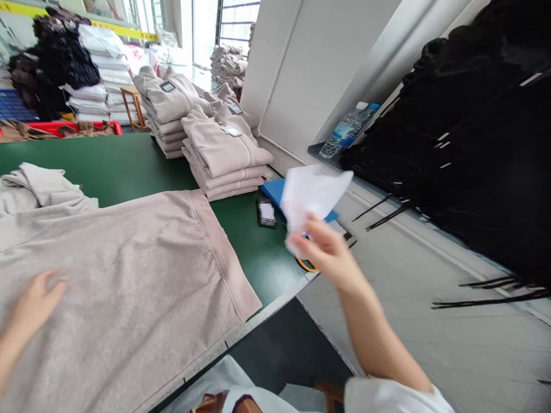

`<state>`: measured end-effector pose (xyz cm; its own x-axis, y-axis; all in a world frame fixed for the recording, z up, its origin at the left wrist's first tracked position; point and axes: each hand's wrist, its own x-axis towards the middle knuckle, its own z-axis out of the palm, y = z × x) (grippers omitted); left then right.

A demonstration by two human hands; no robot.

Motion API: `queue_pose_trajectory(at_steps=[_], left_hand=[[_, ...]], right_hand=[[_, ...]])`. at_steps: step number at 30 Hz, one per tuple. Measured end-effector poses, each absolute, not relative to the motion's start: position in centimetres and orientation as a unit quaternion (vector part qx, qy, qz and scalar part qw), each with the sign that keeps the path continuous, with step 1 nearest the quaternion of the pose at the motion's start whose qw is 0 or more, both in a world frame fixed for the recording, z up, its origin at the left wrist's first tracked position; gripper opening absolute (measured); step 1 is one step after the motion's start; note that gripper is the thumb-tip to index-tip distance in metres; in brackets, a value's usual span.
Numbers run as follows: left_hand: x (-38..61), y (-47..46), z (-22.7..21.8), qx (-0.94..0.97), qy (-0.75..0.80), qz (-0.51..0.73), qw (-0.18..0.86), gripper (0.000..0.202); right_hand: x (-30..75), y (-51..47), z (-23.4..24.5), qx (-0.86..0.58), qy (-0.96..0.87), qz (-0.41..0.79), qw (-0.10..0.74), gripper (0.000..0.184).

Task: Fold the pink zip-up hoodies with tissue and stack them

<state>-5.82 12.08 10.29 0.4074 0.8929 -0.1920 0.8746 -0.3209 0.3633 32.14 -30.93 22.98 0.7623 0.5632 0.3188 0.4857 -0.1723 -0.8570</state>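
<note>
Garment [138, 287] in beige spreads over the green table [129, 163] at eight o'clock in the head view, looking soft, limp and fairly light, so its hem band [224, 255], toward the cloth's three o'clock, would likely give the surest hold. The left hand [37, 301], between eight and nine, lies over it, fingers loosely parted, gripping nothing visible. At four o'clock the right hand [329, 252] pinches a white sheet [307, 192], probably thin and easily creased, by its lower end.

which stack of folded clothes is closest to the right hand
The front stack, nearest the phone; the other stacks sit farther back from the right hand.
</note>
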Motion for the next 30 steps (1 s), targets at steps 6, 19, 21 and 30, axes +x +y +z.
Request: queue_pose_trajectory(at_steps=[6,19,21,30], left_hand=[[0.8,4.9,12.6,0.632,0.423,0.155,0.631,0.087],[-3.3,6.8,8.6,0.554,0.547,0.234,0.583,0.018],[-3.6,8.4,8.5,0.567,0.549,0.227,0.571,0.015],[-2.8,13.8,9.4,0.665,0.606,0.268,0.343,0.056]], right_hand=[[20.6,-11.4,17.1,-0.678,-0.532,0.242,0.446,0.009],[10.4,-3.9,10.2,-0.565,-0.742,0.259,0.249,0.036],[12.1,-3.7,9.8,-0.624,-0.729,0.2,0.196,0.048],[19.5,-3.2,3.7,-0.746,-0.656,0.089,0.069,0.068]])
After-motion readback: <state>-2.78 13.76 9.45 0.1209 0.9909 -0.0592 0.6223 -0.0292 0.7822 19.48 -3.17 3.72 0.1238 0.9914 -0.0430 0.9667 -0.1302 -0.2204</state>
